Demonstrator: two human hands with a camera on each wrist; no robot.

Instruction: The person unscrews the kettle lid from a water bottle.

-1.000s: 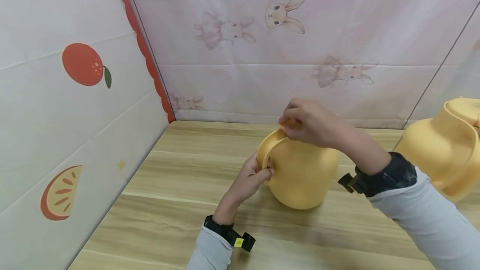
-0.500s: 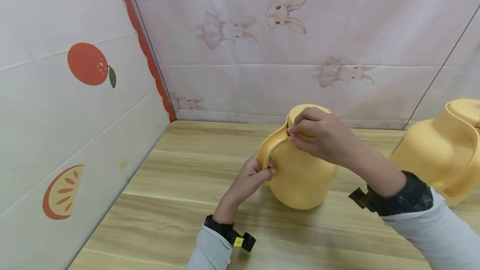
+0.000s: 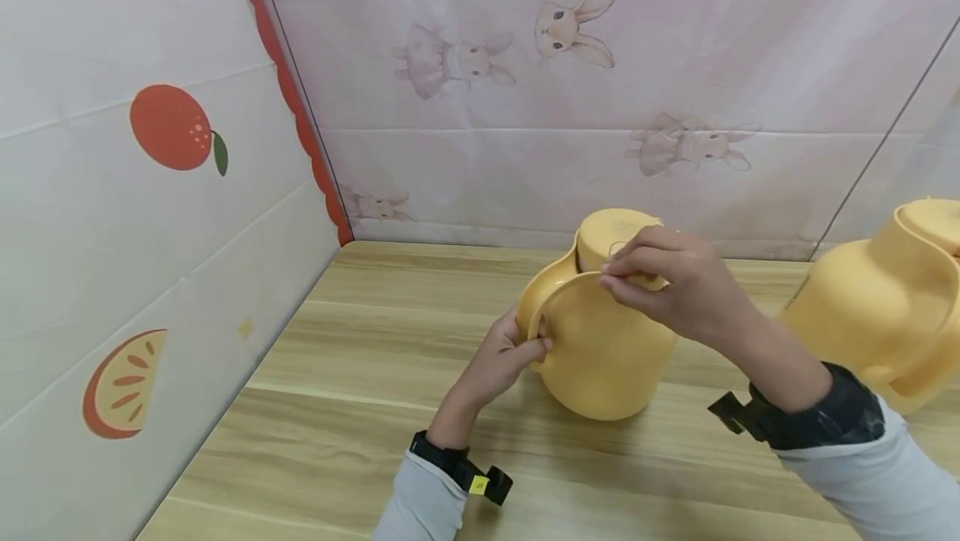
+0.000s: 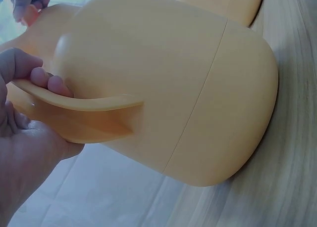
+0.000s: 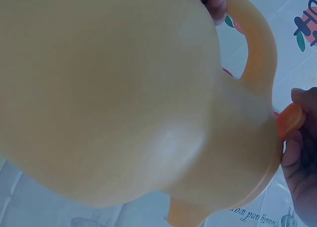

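Observation:
A yellow thermos jug [image 3: 600, 349] stands on the wooden table in the head view. My left hand [image 3: 504, 362] grips its handle [image 3: 534, 291], with the fingers curled through the loop. The jug's round lid [image 3: 611, 228] shows at the top, carrying faint print. At the lid's near side, my right hand [image 3: 667, 278] pinches a small tab; in the right wrist view this is an orange tab [image 5: 291, 119] between thumb and finger, on the handle side of the neck. The short spout [image 5: 185, 212] points away from the handle.
Another yellow jug [image 3: 873, 316] stands on the table [image 3: 337, 408] at the right, cut off by the frame edge. A white wall sheet [image 3: 97, 249] with fruit prints rises at the left. Behind the table hangs a pink rabbit-print sheet [image 3: 480, 141].
My right hand has moved down and to the right around the lid, so the lid's top has come into view. My left hand and the jug have stayed in place.

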